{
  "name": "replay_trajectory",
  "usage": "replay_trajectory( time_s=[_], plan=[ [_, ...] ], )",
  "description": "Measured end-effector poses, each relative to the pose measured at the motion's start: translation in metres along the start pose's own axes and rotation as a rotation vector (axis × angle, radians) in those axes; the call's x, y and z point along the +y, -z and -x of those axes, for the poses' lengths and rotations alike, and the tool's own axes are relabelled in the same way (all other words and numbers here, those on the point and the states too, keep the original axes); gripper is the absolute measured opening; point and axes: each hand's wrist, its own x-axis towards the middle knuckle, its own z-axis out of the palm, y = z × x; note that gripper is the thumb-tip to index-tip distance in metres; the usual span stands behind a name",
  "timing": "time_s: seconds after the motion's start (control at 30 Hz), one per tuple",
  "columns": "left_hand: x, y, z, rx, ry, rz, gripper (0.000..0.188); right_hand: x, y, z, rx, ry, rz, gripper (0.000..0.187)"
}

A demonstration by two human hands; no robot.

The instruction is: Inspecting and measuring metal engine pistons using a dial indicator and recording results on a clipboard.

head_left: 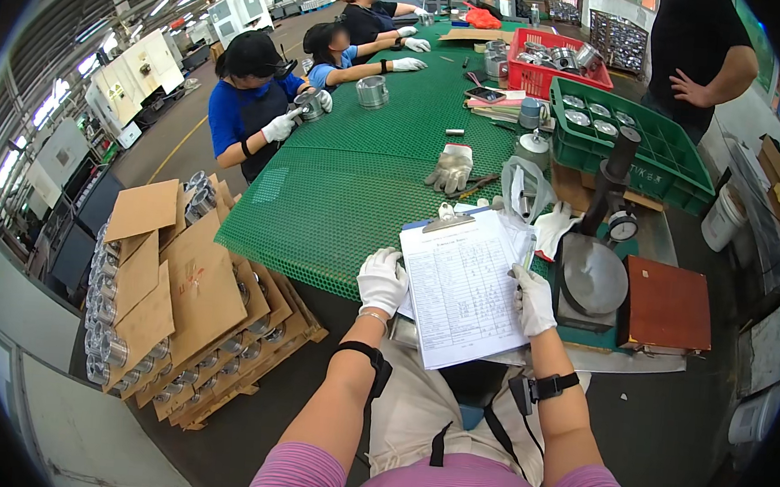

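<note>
A clipboard with a metal clip holds a stack of printed table sheets, tilted over the near edge of the green-matted table. My left hand, in a white glove, is closed at the clipboard's left edge, its fingertips partly hidden. On the opposite side my right hand, also gloved, pinches the right edge of the clipboard and sheets. Beyond the clipboard lie a used grey-white glove and a clear plastic bag. Another white glove rests by my right hand.
Right of me stand a dial gauge stand and a reddish-brown box. Farther back are a green divided crate and a red basket of metal parts. Cardboard-layered metal rings are stacked at left. Several people work along the table.
</note>
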Motion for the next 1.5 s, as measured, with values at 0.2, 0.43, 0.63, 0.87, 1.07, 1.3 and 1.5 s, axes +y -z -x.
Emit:
replay_trajectory(
  time_s=[0.2,0.43,0.63,0.87,1.07,1.3,1.5],
  plan=[
    [0.0001,0.0008,-0.0010,-0.002,-0.001,-0.007,0.023,0.0025,-0.0012,-0.0030,0.026,0.011,-0.056,0.024],
    [0.0009,0.0024,-0.0023,0.045,-0.038,-0.004,0.021,-0.0010,0.0022,0.0004,0.000,-0.016,-0.103,0.029],
    [0.0005,0.0023,-0.0022,0.057,-0.041,-0.012,0.020,-0.0023,0.0010,0.0018,-0.006,-0.018,-0.091,0.028],
    [0.0014,0.0025,-0.0024,0.036,-0.039,-0.013,0.021,0.0005,0.0058,-0.0037,-0.033,-0.043,-0.082,0.029],
    [0.0011,0.0035,-0.0019,0.030,-0.037,-0.009,0.021,-0.0039,0.0033,0.0010,-0.034,-0.043,-0.065,0.031],
    [0.0013,0.0036,-0.0022,0.021,-0.029,-0.011,0.022,-0.0038,0.0026,0.0016,-0.044,-0.040,-0.068,0.033],
    [-0.0013,0.0004,-0.0015,0.014,-0.021,0.007,0.024,-0.0010,0.0039,-0.0006,-0.072,-0.015,-0.035,0.035]
  ],
)
